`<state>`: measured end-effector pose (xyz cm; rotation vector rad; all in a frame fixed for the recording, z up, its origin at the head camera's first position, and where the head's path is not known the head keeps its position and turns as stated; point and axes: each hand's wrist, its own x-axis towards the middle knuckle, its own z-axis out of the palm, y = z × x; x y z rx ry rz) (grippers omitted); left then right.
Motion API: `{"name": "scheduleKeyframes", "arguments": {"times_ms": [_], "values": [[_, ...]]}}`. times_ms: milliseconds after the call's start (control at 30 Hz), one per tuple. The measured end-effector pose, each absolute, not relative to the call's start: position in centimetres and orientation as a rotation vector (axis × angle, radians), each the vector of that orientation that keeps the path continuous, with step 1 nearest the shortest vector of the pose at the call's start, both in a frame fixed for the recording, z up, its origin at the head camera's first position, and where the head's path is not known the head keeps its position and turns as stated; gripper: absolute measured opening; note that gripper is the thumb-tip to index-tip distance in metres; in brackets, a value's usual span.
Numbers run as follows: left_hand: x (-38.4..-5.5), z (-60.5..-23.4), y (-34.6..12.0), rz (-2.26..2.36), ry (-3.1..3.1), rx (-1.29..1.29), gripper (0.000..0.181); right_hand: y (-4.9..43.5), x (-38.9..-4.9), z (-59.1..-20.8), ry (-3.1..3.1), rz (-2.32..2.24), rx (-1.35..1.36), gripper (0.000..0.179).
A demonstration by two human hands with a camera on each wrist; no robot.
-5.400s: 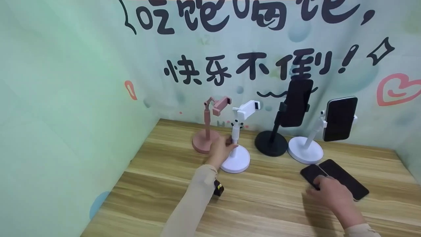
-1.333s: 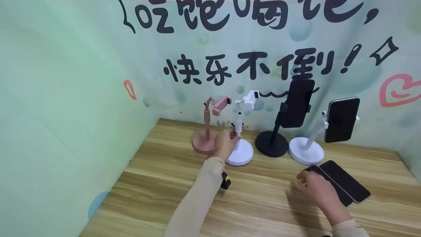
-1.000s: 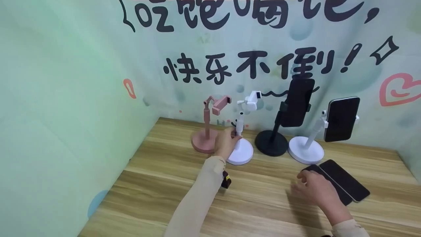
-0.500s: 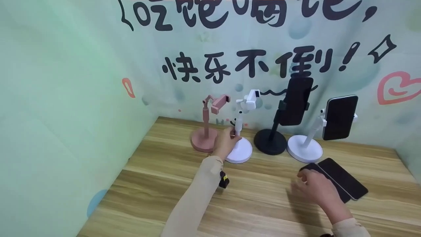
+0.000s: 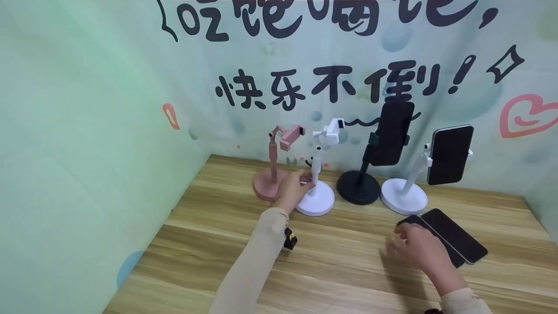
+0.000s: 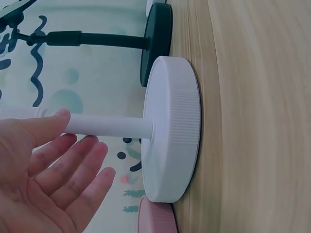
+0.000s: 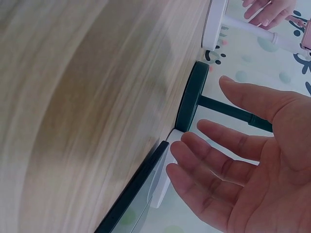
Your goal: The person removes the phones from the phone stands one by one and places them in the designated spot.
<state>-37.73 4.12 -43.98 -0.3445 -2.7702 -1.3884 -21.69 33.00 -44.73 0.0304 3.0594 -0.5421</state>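
Head: fingers (image 6: 73, 165) loose, left (image 5: 293, 190) round white stand (image 5: 316, 162), right (image 5: 422, 247) empty; phone (image 5: 393, 133) in black stand (image 5: 355, 189)

White stand base (image 6: 170, 131) — smooth, ribbed plastic | phone screen (image 7: 133, 206) — glossy | tabletop (image 6: 257, 116): wood-grained

- Four phone stands (image 5: 320, 203) in a row along the back of a table (image 5: 340, 261), before a backdrop (image 5: 270, 56).
- Mounted phones (image 5: 393, 137) in the two right-hand stands (image 5: 358, 192).
- Two loose phones (image 5: 456, 235) flat, side by side, before the rightmost stand (image 5: 404, 201).

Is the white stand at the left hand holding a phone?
No, the clamp on that white stand beside the left hand is bare.
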Motion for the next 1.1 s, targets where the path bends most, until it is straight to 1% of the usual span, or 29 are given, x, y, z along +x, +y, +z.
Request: {"name": "scheduleKeyframes", "arguments": {"times_ms": [600, 767, 1100], "values": [[-37.18, -43.79, 3.35, -1.426, -2.756, -0.404, 0.026, 32.72, -22.07, -44.73, 3.056, -0.549, 0.026, 0.04], [-37.11, -43.79, 3.25, -1.423, -2.764, -0.411, 0.025, 32.56, -22.2, -44.75, 3.066, -0.555, 0.025, 0.043], [-36.76, -43.88, 3.14, -1.425, -2.775, -0.418, 0.024, 32.15, -22.19, -44.99, 3.14, -0.59, -0.009, 0.042]]}}
